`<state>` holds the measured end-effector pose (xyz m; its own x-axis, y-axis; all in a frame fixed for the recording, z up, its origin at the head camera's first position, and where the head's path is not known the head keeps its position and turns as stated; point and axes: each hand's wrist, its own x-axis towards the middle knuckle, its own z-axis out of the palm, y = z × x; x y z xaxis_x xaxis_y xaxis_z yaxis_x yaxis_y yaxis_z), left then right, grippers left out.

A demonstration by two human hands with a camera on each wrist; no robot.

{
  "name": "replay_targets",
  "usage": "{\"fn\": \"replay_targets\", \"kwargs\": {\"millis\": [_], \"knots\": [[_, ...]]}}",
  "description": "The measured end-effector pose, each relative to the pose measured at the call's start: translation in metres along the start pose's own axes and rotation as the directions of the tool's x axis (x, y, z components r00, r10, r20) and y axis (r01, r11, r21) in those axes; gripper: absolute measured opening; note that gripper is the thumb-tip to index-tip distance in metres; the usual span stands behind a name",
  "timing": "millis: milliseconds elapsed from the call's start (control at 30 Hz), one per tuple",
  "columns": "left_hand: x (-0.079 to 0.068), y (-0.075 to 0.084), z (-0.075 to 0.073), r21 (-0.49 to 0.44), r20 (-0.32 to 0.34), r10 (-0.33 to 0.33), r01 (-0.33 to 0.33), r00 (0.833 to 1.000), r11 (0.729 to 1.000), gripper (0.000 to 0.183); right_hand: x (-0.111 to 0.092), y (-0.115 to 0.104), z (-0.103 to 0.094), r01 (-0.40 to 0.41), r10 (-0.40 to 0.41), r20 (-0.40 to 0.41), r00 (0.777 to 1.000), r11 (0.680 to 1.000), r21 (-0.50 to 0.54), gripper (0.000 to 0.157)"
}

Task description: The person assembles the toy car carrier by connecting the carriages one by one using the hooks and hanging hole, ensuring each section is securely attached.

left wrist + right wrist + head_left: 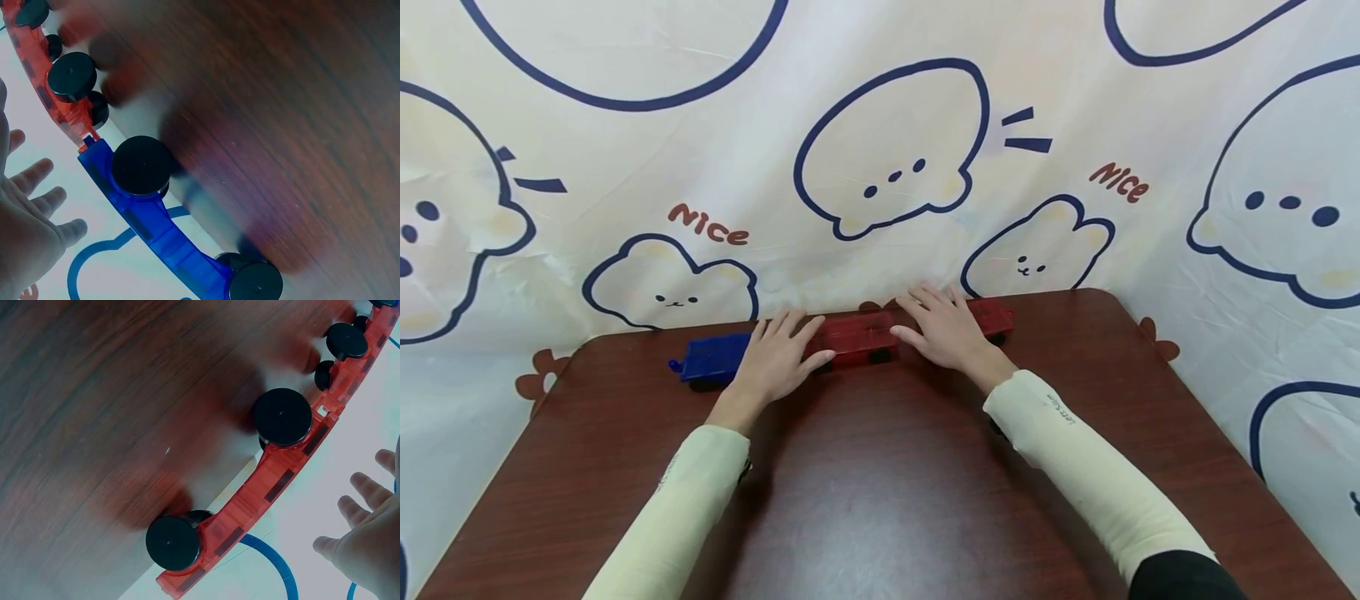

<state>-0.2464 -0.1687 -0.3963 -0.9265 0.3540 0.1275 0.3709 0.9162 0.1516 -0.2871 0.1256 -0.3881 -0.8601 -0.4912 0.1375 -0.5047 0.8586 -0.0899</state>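
A row of toy train cars on black wheels stands along the far side of the table: a blue car (711,358) at the left, a red car (853,337) in the middle and another red car (992,317) at the right. My left hand (772,358), fingers spread, lies over where blue meets red. Over the gap between the two red cars is my right hand (946,329), fingers also spread. Both wrist views show the blue car (159,231) and the red cars (250,494) joined end to end. Whether either palm touches a car is hidden.
The brown wooden table (880,483) has its back edge just behind the cars. A white cloth (887,267) printed with cartoon outlines hangs behind it and at both sides. Pale sleeves (1075,458) cover both forearms.
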Motion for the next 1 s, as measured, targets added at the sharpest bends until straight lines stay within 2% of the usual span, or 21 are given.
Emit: {"fn": "replay_targets", "kwargs": {"millis": [467,667,1000], "knots": [[0.004,0.006,0.001,-0.039,0.008,-0.010,0.010,1.000,0.999,0.070,-0.007,0.013,0.002,-0.015,0.016,-0.013,1.000,0.999,0.040,0.063],[0.007,0.009,0.004,-0.072,0.012,0.008,-0.007,1.000,0.997,0.070,-0.010,0.020,0.006,-0.023,0.025,-0.024,0.999,0.998,0.058,0.063],[0.010,0.016,0.006,-0.074,0.042,0.001,0.002,0.999,0.997,0.070,-0.017,0.033,0.012,-0.049,0.050,-0.014,0.999,0.996,0.074,0.062]]}}
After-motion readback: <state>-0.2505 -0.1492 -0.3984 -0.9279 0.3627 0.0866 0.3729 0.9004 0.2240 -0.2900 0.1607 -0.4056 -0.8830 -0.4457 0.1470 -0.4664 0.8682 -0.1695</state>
